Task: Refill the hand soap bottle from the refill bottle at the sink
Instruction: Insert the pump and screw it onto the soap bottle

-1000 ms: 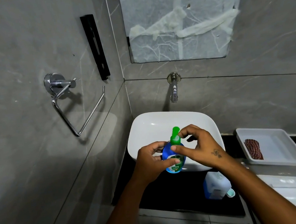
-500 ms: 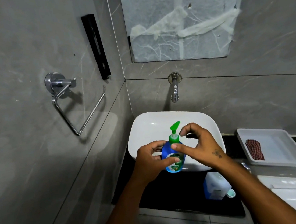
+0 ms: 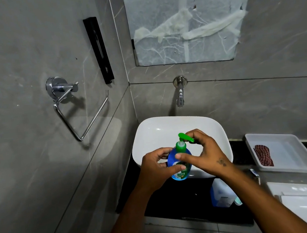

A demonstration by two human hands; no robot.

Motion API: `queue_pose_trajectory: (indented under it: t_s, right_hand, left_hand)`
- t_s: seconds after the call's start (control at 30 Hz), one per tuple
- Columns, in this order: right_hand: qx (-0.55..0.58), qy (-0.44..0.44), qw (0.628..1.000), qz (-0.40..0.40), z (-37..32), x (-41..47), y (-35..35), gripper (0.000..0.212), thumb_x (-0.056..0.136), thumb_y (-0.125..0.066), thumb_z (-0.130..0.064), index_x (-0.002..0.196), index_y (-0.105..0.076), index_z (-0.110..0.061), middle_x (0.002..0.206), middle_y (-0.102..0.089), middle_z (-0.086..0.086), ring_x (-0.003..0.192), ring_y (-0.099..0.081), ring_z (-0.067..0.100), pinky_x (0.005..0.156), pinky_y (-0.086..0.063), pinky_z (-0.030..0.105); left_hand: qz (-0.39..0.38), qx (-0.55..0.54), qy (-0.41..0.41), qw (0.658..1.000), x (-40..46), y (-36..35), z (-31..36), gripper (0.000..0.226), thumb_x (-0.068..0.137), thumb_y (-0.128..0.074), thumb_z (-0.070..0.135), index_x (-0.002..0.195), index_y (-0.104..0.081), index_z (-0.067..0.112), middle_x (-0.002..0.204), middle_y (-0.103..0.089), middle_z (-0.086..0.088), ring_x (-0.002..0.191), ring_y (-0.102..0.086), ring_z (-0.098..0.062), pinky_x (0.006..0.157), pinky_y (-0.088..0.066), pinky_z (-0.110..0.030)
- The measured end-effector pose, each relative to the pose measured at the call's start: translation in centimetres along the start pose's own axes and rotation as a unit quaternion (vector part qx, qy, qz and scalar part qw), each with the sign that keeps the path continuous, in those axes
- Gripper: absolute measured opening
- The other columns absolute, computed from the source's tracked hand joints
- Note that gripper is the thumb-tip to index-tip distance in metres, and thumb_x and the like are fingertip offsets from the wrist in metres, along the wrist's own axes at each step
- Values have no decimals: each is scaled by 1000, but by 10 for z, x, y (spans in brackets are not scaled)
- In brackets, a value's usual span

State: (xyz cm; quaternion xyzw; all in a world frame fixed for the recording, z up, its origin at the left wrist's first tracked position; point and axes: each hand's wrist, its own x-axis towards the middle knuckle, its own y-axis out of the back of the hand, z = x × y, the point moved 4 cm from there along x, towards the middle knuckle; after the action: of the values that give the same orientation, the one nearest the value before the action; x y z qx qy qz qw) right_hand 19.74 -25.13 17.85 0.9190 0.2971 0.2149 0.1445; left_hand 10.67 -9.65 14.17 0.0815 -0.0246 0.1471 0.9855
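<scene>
The left hand (image 3: 154, 170) wraps its fingers around the blue soap bottle (image 3: 180, 167), held over the white sink (image 3: 150, 133). The right hand (image 3: 205, 153) pinches the green pump (image 3: 182, 141). The refill bottle (image 3: 222, 194) stands on the black desk (image 3: 178, 203). A white tray (image 3: 292, 151) holds a dark red cloth (image 3: 263, 155).

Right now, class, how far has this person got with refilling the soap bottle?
Early stage. Done: both bottles are at the sink. In hand: the left hand steadies the blue hand soap bottle over the basin while the right hand grips its green pump top, apparently unscrewing it. Left: the white refill bottle sits untouched on the black counter; pouring and recapping remain.
</scene>
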Motion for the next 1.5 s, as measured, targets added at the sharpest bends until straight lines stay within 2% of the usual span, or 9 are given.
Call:
queue_pose_trajectory:
  t_s: [0.17, 0.3, 0.47, 0.6, 0.8, 1.17, 1.27, 1.37, 1.5]
  right_hand:
    - [-8, 9, 1000, -5, -4, 2, 0, 36, 75, -78, -45, 108, -69, -32, 107, -65, -10, 105, -64, 11, 94, -54, 38]
    - [-4, 13, 999, -44, -11, 2, 0, 37, 81, -75, -39, 117, -68, -30, 116, -65, -13, 113, -61, 10, 98, -52, 34]
    - [-63, 8, 998, -12, -15, 6, 4, 33, 67, -84, -47, 95, -76, -30, 97, -69, -16, 100, -61, 5, 90, -53, 38]
    - [-2, 44, 998, -53, -25, 8, 14, 69, 68, -89, -31, 131, -61, -32, 117, -69, -8, 109, -64, 15, 89, -56, 32]
    - [-129, 171, 972, -99, -58, 26, 30, 24, 82, -76, -8, 105, -78, -17, 106, -75, -2, 96, -71, 9, 85, -58, 33]
    - [-166, 203, 965, -22, -55, 20, 16, 22, 78, -80, -6, 97, -81, -18, 96, -75, -5, 82, -69, 4, 72, -55, 15]
    - [-135, 138, 981, -27, -40, 22, 13, 34, 79, -77, -6, 109, -76, -22, 97, -73, -10, 81, -68, 3, 71, -52, 9]
    - [-25, -63, 997, -37, 4, 18, 7, 43, 85, -72, -5, 126, -67, -18, 96, -74, -4, 71, -70, 11, 67, -58, 21]
    - [221, -380, 895, -69, 67, -16, -47, 21, 97, -58, -12, 109, -69, 0, 92, -74, 19, 67, -72, 26, 65, -63, 33]
  left_hand:
    - [0, -3, -2, 1000, -1, 0, 3, 40, 73, -89, 18, 105, -71, 33, 104, -76, 10, 101, -73, -16, 80, -60, -22]
    - [3, 1, -6, 1000, -1, -1, 3, 41, 73, -90, 17, 108, -72, 26, 103, -77, 7, 101, -72, -18, 84, -62, -26]
    - [-23, -8, 6, 1000, -3, -1, 1, 42, 76, -87, 16, 115, -70, 21, 110, -75, 4, 105, -72, -20, 81, -60, -22]
    - [-16, -1, 0, 1000, -5, 0, 4, 39, 75, -87, 17, 106, -70, 33, 104, -76, 11, 100, -72, -13, 75, -58, -17]
    - [-7, 13, 0, 1000, -2, 2, 2, 36, 74, -88, 19, 101, -70, 34, 102, -76, 10, 98, -73, -15, 76, -59, -19]
    - [-3, 31, -6, 999, -1, 5, -7, 38, 74, -89, 20, 108, -71, 24, 104, -77, 4, 98, -73, -19, 81, -62, -25]
    - [-7, 32, -4, 999, -1, 8, -14, 38, 73, -90, 21, 104, -71, 31, 103, -77, 9, 97, -74, -15, 77, -61, -21]
    - [3, 43, 12, 999, -2, 16, -27, 45, 65, -93, 27, 106, -74, 28, 103, -79, 6, 96, -75, -16, 84, -62, -32]
    - [3, 38, 49, 998, -7, 35, -57, 49, 60, -94, 24, 102, -74, 37, 102, -79, 9, 95, -76, -12, 81, -60, -23]
